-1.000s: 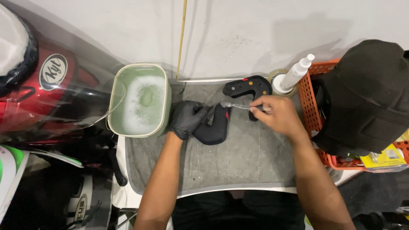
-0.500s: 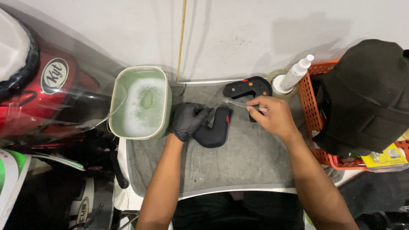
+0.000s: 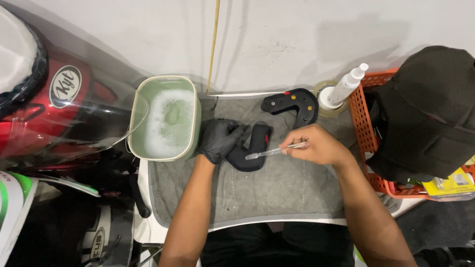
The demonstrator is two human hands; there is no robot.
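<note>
- Left hand (image 3: 220, 138), in a black glove, pressed down on a curved black pad (image 3: 252, 148), fingers closed around its left end.
- Pad lying flat on the grey mat (image 3: 277, 193), near the middle of the table (image 3: 143, 217), just right of the tub.
- Right hand (image 3: 316, 146), bare, fingers pinched tight on the handle of a small clear brush (image 3: 272, 151).
- Brush angled down to the left, bristle end touching the pad's lower right edge.
- Pale green tub (image 3: 166, 118) of foamy water at the mat's left corner, just beside the gloved hand, apart from it.
- Second black pad (image 3: 292, 104) with red and yellow dots up at the back of the mat, well clear of both hands.
- White spray bottle (image 3: 344, 89) upright beside that second pad, standing in a ring of clear tape (image 3: 321, 110).
- Orange basket (image 3: 366, 143) at the right edge, a dark cloth lump (image 3: 425, 113) piled over it, a yellow packet (image 3: 452, 183) poking out at its lower corner.
- Red helmet (image 3: 49, 109) with a clear visor on the left, beyond the tub.
- White wall (image 3: 277, 44) behind, a thin yellowish cord (image 3: 213, 44) hanging down it toward the tub.
</note>
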